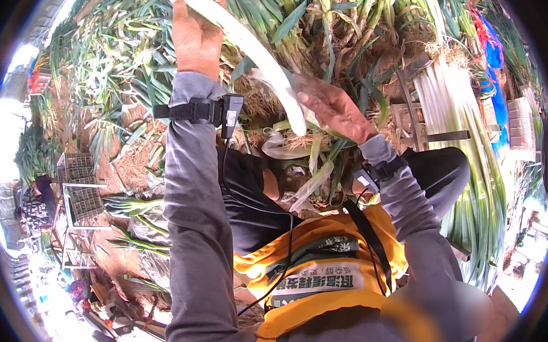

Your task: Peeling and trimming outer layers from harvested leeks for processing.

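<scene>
A long leek (248,42) runs slantwise from the upper left toward the middle, its thick white stalk bare and smooth. My left hand (198,36) is closed around its upper part, near the top edge of the view. The lower end of the stalk hangs beside my right hand (332,105). The right thumb rests against the stalk, while the fingertips are partly hidden behind it. Loose pale outer leaves and skins (314,184) lie below the hands, between my legs. Untrimmed leeks with dry, brownish roots (247,93) lie just beyond.
A large heap of green leeks (125,43) spreads ahead and left. At right, a bundle of white-stalked leeks (466,140) lies on a frame (445,136). Wire crates (82,202) stand at left. A yellow apron (325,259) covers my lap.
</scene>
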Tool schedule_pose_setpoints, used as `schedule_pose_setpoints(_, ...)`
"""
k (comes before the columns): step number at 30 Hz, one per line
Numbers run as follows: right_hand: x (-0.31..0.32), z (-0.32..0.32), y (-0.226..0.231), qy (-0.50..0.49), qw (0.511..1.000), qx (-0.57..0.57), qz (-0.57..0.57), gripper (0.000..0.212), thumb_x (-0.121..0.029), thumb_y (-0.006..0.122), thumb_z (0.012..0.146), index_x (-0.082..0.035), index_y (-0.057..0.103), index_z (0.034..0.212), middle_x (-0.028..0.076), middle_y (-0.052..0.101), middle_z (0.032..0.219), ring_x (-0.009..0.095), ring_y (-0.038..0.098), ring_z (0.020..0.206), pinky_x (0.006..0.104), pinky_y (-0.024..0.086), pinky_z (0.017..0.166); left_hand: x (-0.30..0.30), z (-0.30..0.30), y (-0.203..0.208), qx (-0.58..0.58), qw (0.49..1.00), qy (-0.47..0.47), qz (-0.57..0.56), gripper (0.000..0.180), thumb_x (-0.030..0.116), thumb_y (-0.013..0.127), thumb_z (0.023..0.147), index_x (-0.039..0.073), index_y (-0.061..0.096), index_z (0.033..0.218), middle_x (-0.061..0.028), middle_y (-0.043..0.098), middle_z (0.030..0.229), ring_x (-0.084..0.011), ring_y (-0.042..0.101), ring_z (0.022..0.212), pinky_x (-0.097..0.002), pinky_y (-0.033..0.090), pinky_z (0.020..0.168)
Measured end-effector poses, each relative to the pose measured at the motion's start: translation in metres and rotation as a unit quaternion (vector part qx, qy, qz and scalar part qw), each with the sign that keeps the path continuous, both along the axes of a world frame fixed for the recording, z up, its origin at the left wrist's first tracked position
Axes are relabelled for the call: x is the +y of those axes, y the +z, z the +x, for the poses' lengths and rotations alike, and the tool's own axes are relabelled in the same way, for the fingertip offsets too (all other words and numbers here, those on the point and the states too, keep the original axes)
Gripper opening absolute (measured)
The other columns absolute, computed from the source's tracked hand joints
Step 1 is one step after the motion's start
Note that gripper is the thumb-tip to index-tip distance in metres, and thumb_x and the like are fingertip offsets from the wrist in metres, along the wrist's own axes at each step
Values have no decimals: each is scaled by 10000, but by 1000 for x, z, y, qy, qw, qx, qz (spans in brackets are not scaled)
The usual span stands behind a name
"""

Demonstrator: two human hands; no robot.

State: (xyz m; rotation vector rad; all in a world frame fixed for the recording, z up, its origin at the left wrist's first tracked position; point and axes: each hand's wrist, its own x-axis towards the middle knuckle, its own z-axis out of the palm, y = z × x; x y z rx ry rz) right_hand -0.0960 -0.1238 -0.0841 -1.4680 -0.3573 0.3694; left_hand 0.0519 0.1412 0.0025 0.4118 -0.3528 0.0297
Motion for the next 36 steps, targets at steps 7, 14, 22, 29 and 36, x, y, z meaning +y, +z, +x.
schedule_pose_setpoints(7, 12, 3, -15, -85, 929, -303, -195, 241, -232, 656, 924, -45, 677, 1074, 120, 635, 831, 232, 619, 687, 333, 495, 634, 45, 12, -11, 98, 986, 134, 9, 399, 327, 573, 989, -60, 496, 1052, -180, 550, 924, -274, 566, 840, -448, 572, 786)
schedule_pose_setpoints(14, -69, -35, -147, -66, 899, -112, -418, 256, -196, 558, 952, -38, 667, 1122, 207, 684, 942, 381, 671, 834, 419, 527, 730, 30, 7, 6, 42, 993, 103, -32, 402, 363, 494, 1025, -26, 476, 1122, -153, 536, 926, -258, 548, 814, -408, 546, 732)
schedule_pose_setpoints(22, 7, 11, 28, -115, 971, -119, -170, 242, -164, 617, 943, 2, 663, 1112, 213, 675, 859, 280, 661, 713, 357, 520, 682, 31, -3, 0, 20, 999, 46, -13, 457, 408, 587, 964, -25, 525, 1096, -115, 536, 898, -217, 513, 785, -350, 513, 704)
schedule_pose_setpoints(29, 22, 0, 38, -45, 975, -127, -179, 327, -268, 574, 1001, 13, 673, 1135, 84, 643, 711, 111, 584, 529, 285, 474, 500, 28, -3, -1, 24, 998, 56, -20, 467, 358, 710, 882, -15, 544, 1110, -109, 529, 893, -223, 506, 794, -361, 516, 713)
schedule_pose_setpoints(36, 23, 4, 27, -42, 976, -131, -168, 208, -150, 576, 958, 37, 640, 1024, 183, 644, 685, 235, 704, 624, 345, 518, 573, 22, -7, 2, 27, 997, 77, -7, 492, 373, 722, 866, -8, 540, 1119, -108, 527, 897, -224, 500, 785, -363, 512, 707)
